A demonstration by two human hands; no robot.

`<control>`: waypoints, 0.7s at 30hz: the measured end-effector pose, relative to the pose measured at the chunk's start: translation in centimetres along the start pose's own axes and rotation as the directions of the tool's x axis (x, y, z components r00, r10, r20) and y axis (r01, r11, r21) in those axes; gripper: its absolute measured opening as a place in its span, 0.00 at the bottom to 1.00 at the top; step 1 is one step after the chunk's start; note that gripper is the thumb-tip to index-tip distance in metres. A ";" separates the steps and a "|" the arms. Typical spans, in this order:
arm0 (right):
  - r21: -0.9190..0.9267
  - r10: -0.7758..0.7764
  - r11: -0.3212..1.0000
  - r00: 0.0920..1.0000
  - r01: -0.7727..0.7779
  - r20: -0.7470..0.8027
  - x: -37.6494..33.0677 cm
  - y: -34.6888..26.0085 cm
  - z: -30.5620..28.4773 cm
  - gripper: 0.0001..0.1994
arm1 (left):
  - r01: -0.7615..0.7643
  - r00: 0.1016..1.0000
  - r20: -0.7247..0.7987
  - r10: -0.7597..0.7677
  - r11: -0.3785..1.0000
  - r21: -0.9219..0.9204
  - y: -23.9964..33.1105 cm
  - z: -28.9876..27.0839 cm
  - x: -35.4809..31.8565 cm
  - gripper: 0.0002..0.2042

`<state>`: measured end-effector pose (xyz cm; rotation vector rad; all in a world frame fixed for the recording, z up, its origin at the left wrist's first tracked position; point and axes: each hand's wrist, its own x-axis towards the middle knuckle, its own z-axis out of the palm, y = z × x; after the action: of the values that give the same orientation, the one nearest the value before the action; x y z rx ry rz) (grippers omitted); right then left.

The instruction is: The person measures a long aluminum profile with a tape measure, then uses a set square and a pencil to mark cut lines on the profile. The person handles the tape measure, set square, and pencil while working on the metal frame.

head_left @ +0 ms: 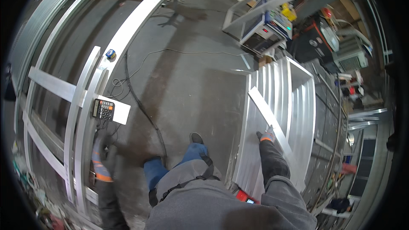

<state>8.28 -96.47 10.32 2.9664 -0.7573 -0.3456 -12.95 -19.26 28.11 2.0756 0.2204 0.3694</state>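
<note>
My right hand (267,136), in a grey glove with an orange band, grips the edge of a long flat metal bar (272,121). The bar lies slantwise across a stack of pale ribbed metal profiles (279,74). On the other side, my left hand (103,159), gloved the same way, is low beside two upright-looking metal profiles (79,127); its fingers are dark and smeared. Just beyond it a black calculator (103,109) rests on the profiles, with a white sheet (121,111) next to it. A blue tape measure (110,54) sits farther up the metal beam (136,19).
A dark cable (147,110) and a thin cord (187,51) run over the grey floor (200,85). At the far right stand a box-shaped machine (266,30) and a black and orange unit (315,40). A red device (243,196) is near my right side.
</note>
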 end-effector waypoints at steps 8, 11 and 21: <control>-0.111 -0.345 0.935 0.935 0.336 -0.085 14.6 -0.7 0.7 0.53 | 0.840 0.508 -0.140 -0.850 0.525 -0.136 -0.5 23.6 -20.2 0.21; 0.027 -0.433 0.900 0.898 0.436 -0.075 14.5 -5.3 1.8 0.47 | 0.777 0.497 -0.186 -0.847 0.531 -0.339 0.4 27.2 -20.6 0.20; 0.746 -0.484 0.665 0.780 0.033 0.397 3.7 -13.5 5.9 0.29 | 0.608 0.471 -0.266 -0.841 0.528 -0.593 -4.5 30.4 -24.0 0.17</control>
<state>16.39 -86.38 2.35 3.7752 -0.5333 -1.3066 -24.95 -48.80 5.67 1.1995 1.2559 0.3781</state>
